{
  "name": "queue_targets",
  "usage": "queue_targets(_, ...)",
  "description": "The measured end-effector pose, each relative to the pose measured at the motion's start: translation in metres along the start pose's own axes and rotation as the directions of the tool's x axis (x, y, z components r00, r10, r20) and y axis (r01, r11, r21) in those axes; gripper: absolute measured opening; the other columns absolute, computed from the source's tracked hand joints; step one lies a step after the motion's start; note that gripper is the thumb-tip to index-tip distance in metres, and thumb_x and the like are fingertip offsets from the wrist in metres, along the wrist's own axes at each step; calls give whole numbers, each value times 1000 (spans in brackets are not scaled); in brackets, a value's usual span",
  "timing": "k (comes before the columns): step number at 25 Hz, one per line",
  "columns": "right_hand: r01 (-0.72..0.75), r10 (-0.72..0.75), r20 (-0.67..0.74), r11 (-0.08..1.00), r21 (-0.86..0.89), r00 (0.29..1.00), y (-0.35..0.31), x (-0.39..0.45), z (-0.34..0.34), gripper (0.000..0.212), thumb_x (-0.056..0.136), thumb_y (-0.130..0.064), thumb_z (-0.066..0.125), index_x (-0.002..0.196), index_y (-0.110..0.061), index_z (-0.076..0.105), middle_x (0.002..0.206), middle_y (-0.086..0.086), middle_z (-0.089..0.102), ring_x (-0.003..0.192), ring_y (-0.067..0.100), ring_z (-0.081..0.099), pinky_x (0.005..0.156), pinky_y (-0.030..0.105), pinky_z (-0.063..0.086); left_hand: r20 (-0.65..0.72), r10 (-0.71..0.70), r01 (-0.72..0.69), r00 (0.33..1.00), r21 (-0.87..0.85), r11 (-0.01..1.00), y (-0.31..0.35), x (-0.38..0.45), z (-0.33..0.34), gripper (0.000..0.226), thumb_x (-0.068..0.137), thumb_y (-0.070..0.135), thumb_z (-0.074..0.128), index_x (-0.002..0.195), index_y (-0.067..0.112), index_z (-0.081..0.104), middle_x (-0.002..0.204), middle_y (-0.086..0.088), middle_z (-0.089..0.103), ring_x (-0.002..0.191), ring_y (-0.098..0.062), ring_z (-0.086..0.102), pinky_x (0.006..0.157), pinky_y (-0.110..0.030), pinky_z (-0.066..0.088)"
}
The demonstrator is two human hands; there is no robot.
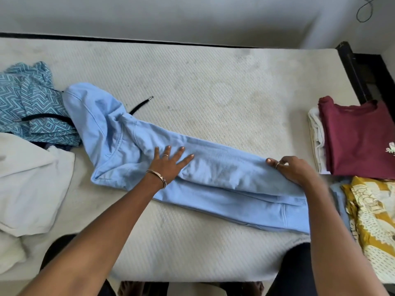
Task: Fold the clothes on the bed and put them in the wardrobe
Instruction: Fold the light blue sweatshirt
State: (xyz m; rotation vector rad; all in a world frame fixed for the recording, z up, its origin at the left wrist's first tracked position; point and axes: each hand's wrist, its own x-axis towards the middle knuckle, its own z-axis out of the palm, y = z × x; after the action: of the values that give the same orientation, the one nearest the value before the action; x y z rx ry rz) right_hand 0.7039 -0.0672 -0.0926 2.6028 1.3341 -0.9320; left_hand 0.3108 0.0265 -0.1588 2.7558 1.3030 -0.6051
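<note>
The light-blue hoodie [192, 178] lies on the bed [213, 86], folded into a long narrow strip whose axis runs from the hood at the far left to the ribbed hem at the near right. The left hand [168, 163] presses flat on its middle, fingers spread. The right hand [288, 167] pinches the far edge near the hem end. That hand is nearer the hem, so folding it leftward looks likely. 2 folded piles sit right.
</note>
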Motion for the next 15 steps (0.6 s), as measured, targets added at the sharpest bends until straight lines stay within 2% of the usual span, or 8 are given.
queue_targets(3,-73,29,-197,973,-221,980,-8,-5,32,48,89,-54,60,118,-16,53,122,18,55,114,37,48,96,48,39,-88,53,-51,995,23,998,8,-5,4,62,87,9,49,142,36,40,132,-10,59,106,-47,61,74,-65,50)
queue_targets(6,235,-285,-403,957,-170,870,-40,-30,85,56,88,-43,65,136,-19,50,146,19,40,132,41,35,101,59,33,-96,88,-82,991,58,995,28,-22,10,67,88,8,35,144,44,31,148,-4,45,129,-40,47,90,-71,38)
queue_targets(8,427,-472,-249,878,-215,846,-56,-49,116,63,91,-60,46,148,-37,35,162,4,21,146,36,19,107,60,25,-81,109,-107,991,21,994,40,-36,13,84,81,1,38,148,48,18,159,5,18,145,-33,20,100,-74,18)
queue_targets(10,413,-444,-66,871,-265,894,-54,-55,136,62,90,-76,21,148,-59,1,163,-17,-12,151,25,-13,115,65,3,-30,140,-143,990,-237,961,37,-36,13,94,74,-8,41,149,44,16,160,12,4,146,-17,-1,109,-67,4)
queue_targets(12,284,-290,1,936,-207,957,-61,-52,135,62,86,-82,13,143,-65,-7,157,-24,-24,147,23,-27,109,69,-15,-82,16,-72,997,-754,653,14,-31,-6,68,80,-9,39,136,25,51,146,4,43,136,1,30,116,-53,21)
queue_targets(13,215,-221,-16,962,-171,975,-72,-53,134,64,84,-84,12,144,-63,3,160,-22,-17,148,26,-22,107,70,-15,-134,-269,-15,954,-915,403,-4,-31,-14,51,83,-10,41,120,17,64,126,-3,62,120,4,52,108,-47,38)
queue_targets(14,158,-168,-76,979,-129,983,-88,-55,133,70,82,-85,10,143,-55,23,163,-14,0,150,31,-10,107,72,-9,-111,-548,19,829,-974,226,-27,-33,-21,43,84,-12,46,107,15,69,110,-7,70,104,-2,64,99,-41,47)
queue_targets(15,145,-159,-177,986,-88,971,-110,-58,133,79,81,-86,7,137,-43,42,160,-3,20,148,34,7,109,72,1,-80,-726,76,683,-981,179,-51,-37,-25,38,83,-12,50,103,13,71,104,-10,71,99,-14,68,93,-36,50)
